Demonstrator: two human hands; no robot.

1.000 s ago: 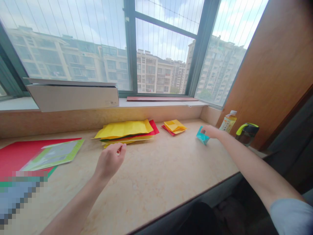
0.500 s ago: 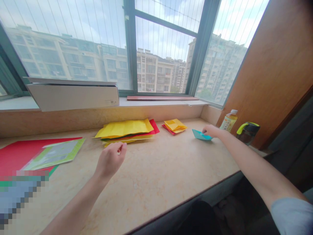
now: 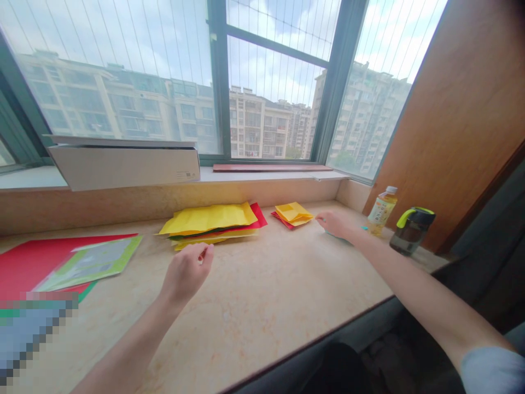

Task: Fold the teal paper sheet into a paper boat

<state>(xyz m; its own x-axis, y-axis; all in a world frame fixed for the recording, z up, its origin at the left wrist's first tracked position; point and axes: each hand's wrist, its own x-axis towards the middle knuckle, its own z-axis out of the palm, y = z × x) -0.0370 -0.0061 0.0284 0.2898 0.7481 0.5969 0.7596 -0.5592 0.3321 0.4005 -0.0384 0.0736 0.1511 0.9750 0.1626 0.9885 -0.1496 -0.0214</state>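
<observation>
My left hand (image 3: 189, 272) hovers over the near side of a stack of yellow and red paper (image 3: 207, 218), its fingers curled and nothing visible in them. My right hand (image 3: 337, 225) is above the counter at the right, fingers drawn together, tips close to the right corner of a small folded yellow and red paper piece (image 3: 294, 212). Below and behind that hand lies a folded light-blue paper piece (image 3: 338, 237), mostly hidden by the hand and wrist.
Red sheets (image 3: 24, 262) and a green-edged clear packet (image 3: 102, 261) lie at the left. A drink bottle (image 3: 382, 210) and a dark cup with a lime handle (image 3: 412, 232) stand at the far right. A white box (image 3: 127, 166) sits on the sill. The counter's front edge runs diagonally.
My right hand has moved left, off the light-blue folded paper and toward the yellow folded paper; the blue piece stays on the counter. My left hand has barely moved.
</observation>
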